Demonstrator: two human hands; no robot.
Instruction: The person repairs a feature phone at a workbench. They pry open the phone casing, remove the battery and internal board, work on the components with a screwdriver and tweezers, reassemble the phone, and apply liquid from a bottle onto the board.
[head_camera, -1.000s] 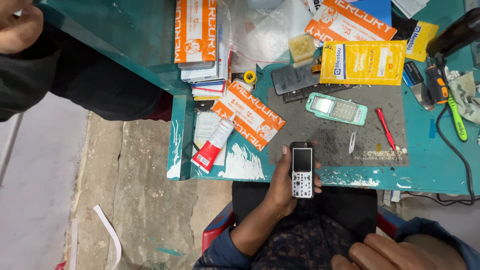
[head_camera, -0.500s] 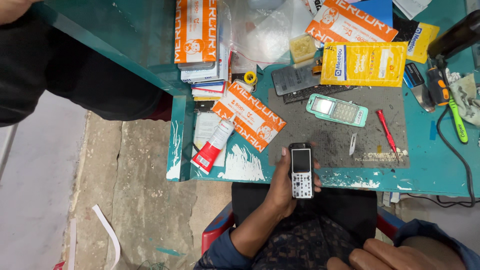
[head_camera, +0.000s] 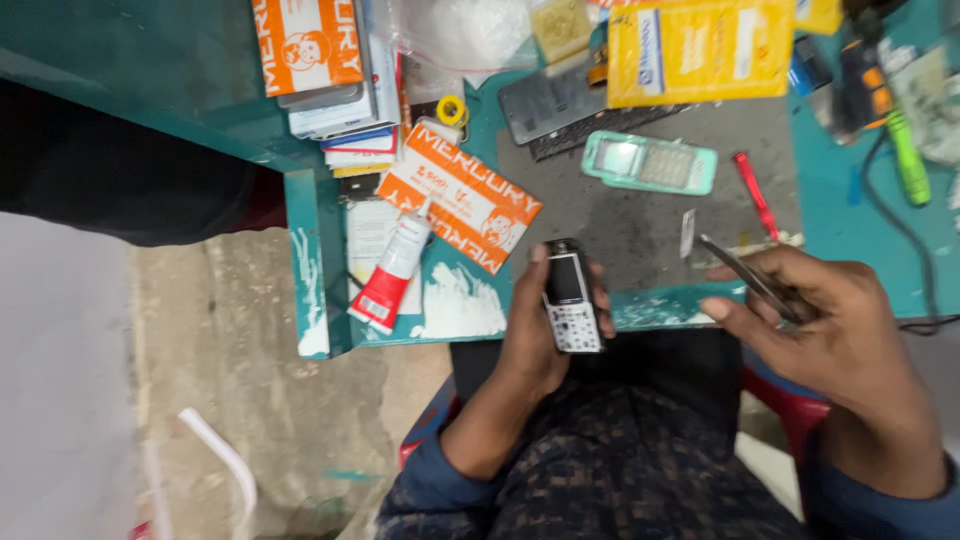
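Note:
My left hand (head_camera: 535, 340) grips a small keypad phone (head_camera: 570, 297), screen up, just off the near edge of the teal workbench (head_camera: 850, 250). To its right, my right hand (head_camera: 820, 330) pinches a pair of metal tweezers (head_camera: 745, 272) whose tips point toward the bench's dark grey mat (head_camera: 640, 215). A mint-green phone housing (head_camera: 650, 163) lies on that mat, with a red-handled tool (head_camera: 755, 192) beside it.
An orange and white box (head_camera: 460, 195) and a red and white glue tube (head_camera: 392, 270) lie at the bench's left end. A yellow packet (head_camera: 700, 48), stacked boxes (head_camera: 320, 60) and a green-handled tool (head_camera: 903, 150) sit further back. Another person's dark sleeve (head_camera: 110, 170) is at left.
My right hand has risen from my lap to the bench edge and now holds tweezers. The left hand still holds the phone in the same spot. The view has come closer.

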